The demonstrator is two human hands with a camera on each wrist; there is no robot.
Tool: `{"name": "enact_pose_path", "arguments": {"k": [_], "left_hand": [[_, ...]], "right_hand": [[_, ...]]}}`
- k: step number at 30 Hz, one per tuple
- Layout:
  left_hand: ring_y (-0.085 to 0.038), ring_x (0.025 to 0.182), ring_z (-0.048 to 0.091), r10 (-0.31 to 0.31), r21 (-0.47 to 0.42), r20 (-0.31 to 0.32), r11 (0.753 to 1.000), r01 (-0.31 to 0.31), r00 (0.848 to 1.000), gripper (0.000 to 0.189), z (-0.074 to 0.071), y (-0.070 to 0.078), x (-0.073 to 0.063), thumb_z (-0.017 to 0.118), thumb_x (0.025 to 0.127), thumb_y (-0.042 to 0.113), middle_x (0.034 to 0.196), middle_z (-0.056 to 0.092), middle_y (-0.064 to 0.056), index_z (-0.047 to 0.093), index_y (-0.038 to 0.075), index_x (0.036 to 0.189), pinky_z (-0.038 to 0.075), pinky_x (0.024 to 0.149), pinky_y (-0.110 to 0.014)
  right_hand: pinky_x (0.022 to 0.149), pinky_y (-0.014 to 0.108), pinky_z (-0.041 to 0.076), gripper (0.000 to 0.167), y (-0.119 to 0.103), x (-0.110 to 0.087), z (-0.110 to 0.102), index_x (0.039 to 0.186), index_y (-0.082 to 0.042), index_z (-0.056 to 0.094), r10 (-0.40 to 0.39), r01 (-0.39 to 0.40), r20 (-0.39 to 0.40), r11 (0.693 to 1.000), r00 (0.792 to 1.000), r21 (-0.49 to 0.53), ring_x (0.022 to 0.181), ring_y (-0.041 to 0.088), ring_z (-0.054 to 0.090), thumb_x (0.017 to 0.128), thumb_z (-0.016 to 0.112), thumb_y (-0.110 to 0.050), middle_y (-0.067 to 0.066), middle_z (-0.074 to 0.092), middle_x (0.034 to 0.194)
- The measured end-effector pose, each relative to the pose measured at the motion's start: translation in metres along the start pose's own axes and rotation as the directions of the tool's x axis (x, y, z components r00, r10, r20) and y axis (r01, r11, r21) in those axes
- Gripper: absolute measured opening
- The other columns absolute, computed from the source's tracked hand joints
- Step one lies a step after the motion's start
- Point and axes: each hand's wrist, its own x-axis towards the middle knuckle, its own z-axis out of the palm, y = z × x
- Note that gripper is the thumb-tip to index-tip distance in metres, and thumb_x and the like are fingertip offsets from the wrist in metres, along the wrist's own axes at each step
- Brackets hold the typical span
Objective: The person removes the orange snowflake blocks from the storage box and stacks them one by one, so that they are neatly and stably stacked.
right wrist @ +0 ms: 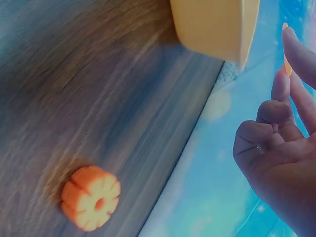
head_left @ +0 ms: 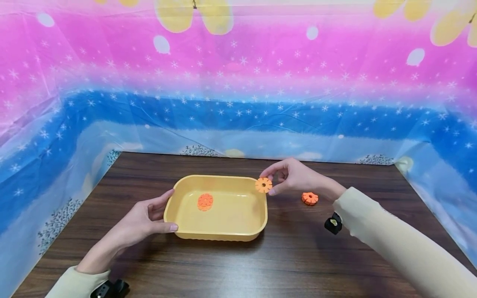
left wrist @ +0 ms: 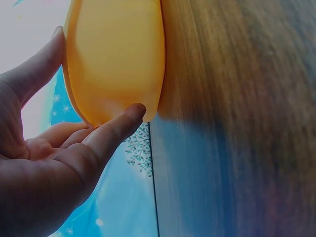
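Observation:
A yellow plastic basin [head_left: 223,236] stands on the table. My left hand [head_left: 138,221] grips its left end, thumb at the near corner and fingers along the outer side; the left wrist view shows the thumb and a finger spread across the basin wall [left wrist: 118,54]. Between thumb and fingertips, my right hand [head_left: 298,176] pinches a light orange notched flower-shaped disc [head_left: 263,185] at the basin's right rim. Seen edge-on in the right wrist view, the disc [right wrist: 287,54] is thin. Inside the basin, left of its middle, lies a deeper orange flower-shaped disc [head_left: 205,201].
Right of the basin, below the right wrist, sits a short stack of orange flower-shaped discs [head_left: 310,198], larger in the right wrist view [right wrist: 91,198]. The dark wooden table [head_left: 208,269] meets a pink and blue patterned cloth [head_left: 238,116] at its back and sides.

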Motion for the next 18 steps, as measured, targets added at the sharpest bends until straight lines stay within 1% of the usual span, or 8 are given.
{"name": "enact_pose_path", "arguments": {"k": [3,7,10,16,18], "left_hand": [[-0.030,0.125,0.041,0.000,0.003,0.002,1.000,0.000,1.000,0.094,0.000,0.000,0.000,0.079,0.074,0.014,0.147,0.029,-0.013,0.021,0.013,0.148,0.050,0.084,-0.034],[-0.030,0.125,0.040,0.004,0.011,0.004,1.000,-0.004,1.000,0.094,0.000,0.000,-0.001,0.079,0.074,0.015,0.147,0.030,-0.013,0.021,0.014,0.148,0.050,0.084,-0.034],[-0.030,0.125,0.040,0.006,0.021,-0.002,1.000,-0.006,1.000,0.094,0.000,0.000,-0.001,0.079,0.074,0.016,0.147,0.030,-0.013,0.022,0.014,0.148,0.050,0.084,-0.034],[-0.030,0.125,0.041,0.007,0.030,0.001,1.000,-0.007,1.000,0.094,0.000,0.000,0.000,0.079,0.074,0.016,0.147,0.029,-0.012,0.022,0.014,0.148,0.050,0.084,-0.033],[-0.030,0.125,0.041,0.007,0.031,0.003,0.999,-0.007,1.000,0.094,0.000,0.000,0.000,0.079,0.074,0.016,0.147,0.030,-0.012,0.022,0.014,0.148,0.050,0.084,-0.033]], "right_hand": [[0.050,0.024,0.034,0.041,0.005,-0.006,-0.004,0.109,-0.021,0.067,0.015,-0.015,-0.017,1.000,1.000,-0.007,0.059,0.024,0.039,0.071,0.082,-0.021,0.016,0.057,0.083],[0.050,0.024,0.034,0.040,0.012,-0.016,-0.008,0.109,-0.022,0.067,0.052,-0.053,-0.050,0.999,0.997,-0.007,0.061,0.027,0.040,0.072,0.081,-0.020,0.018,0.056,0.087],[0.050,0.025,0.034,0.039,0.018,-0.023,-0.010,0.109,-0.021,0.068,0.067,-0.066,-0.073,0.998,0.995,0.004,0.062,0.029,0.041,0.072,0.081,-0.018,0.018,0.056,0.089],[0.049,0.026,0.035,0.041,0.033,-0.036,-0.014,0.110,-0.021,0.067,0.074,-0.074,-0.098,0.997,0.992,0.000,0.060,0.027,0.041,0.072,0.081,-0.023,0.012,0.057,0.090],[0.047,0.025,0.034,0.041,0.038,-0.040,-0.015,0.111,-0.020,0.066,0.088,-0.086,-0.103,0.996,0.991,0.020,0.060,0.026,0.040,0.073,0.080,-0.022,0.014,0.057,0.091]]}}
